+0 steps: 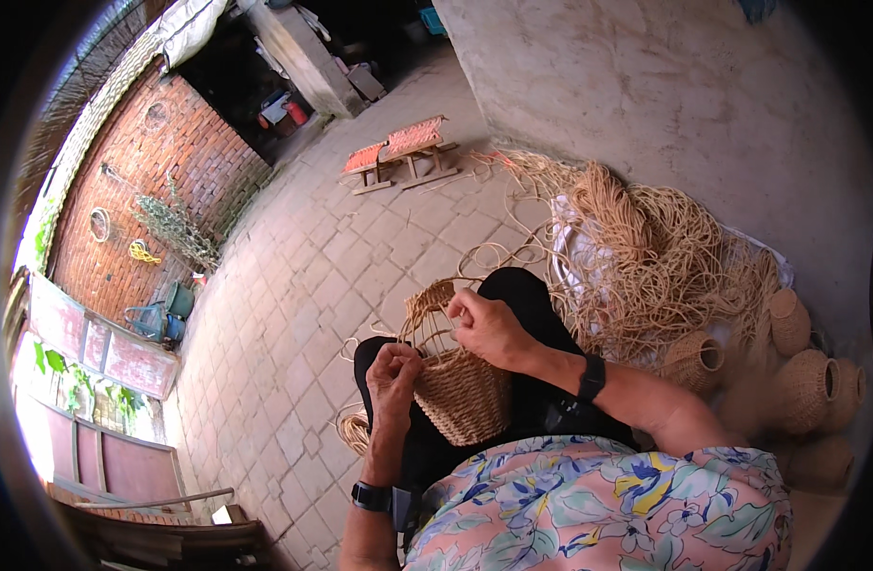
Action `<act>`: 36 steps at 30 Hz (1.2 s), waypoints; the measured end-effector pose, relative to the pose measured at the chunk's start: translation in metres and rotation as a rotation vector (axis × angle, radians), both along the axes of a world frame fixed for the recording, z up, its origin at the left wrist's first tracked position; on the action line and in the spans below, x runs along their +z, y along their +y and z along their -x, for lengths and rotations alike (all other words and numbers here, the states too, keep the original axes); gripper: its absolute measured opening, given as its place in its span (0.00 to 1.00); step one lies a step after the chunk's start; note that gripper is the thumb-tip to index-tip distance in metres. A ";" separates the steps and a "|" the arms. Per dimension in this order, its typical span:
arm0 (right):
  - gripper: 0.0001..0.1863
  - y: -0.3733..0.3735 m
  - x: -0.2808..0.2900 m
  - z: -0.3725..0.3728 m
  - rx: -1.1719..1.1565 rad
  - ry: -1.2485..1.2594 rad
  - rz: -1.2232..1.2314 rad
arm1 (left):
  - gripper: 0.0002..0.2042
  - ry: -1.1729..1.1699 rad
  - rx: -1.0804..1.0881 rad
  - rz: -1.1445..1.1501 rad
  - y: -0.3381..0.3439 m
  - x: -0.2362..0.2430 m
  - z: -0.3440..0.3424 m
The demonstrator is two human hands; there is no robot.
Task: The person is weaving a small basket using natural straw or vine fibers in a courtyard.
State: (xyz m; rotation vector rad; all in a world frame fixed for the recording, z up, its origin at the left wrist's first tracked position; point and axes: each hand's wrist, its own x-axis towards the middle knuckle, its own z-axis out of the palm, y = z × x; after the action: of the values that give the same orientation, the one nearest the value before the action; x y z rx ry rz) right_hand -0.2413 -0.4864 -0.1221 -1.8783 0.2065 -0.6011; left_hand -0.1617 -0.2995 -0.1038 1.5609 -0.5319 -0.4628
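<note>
A half-woven straw-coloured basket [460, 404] rests in my lap between my dark-trousered knees, with bare upright strands and a short woven band at its top. At its left edge my left hand [393, 376] is closed, fingertips pinched; what they hold is too small to make out. My right hand [489, 328] is above the basket's right side, thumb and finger closed on a thin strand among the uprights. A coil of cord [353, 433] lies on the paving beside my left leg.
A big tangled cord heap [660, 247] on white sheeting lies to my right, beside several finished woven vessels [803, 390] along the plaster wall [627, 86]. Two low wooden stools [412, 143] stand ahead on the paving [274, 333]. A brick wall [132, 133] runs along the left.
</note>
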 end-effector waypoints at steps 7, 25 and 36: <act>0.17 -0.014 0.000 0.028 0.631 -0.011 -1.219 | 0.02 0.013 0.021 -0.048 0.004 0.002 -0.004; 0.07 -0.092 -0.030 0.065 0.216 0.071 -0.838 | 0.07 -0.744 -0.069 -0.386 -0.043 0.027 0.037; 0.07 -0.044 -0.010 -0.008 0.197 -0.040 0.022 | 0.11 0.064 -0.043 -0.032 -0.031 0.025 0.013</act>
State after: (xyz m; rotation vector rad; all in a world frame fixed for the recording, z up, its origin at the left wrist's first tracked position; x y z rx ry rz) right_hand -0.2337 -0.5304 -0.1318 -1.8793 -0.0114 -0.5067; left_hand -0.1748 -0.3309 -0.0792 1.5629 -0.5115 -0.5542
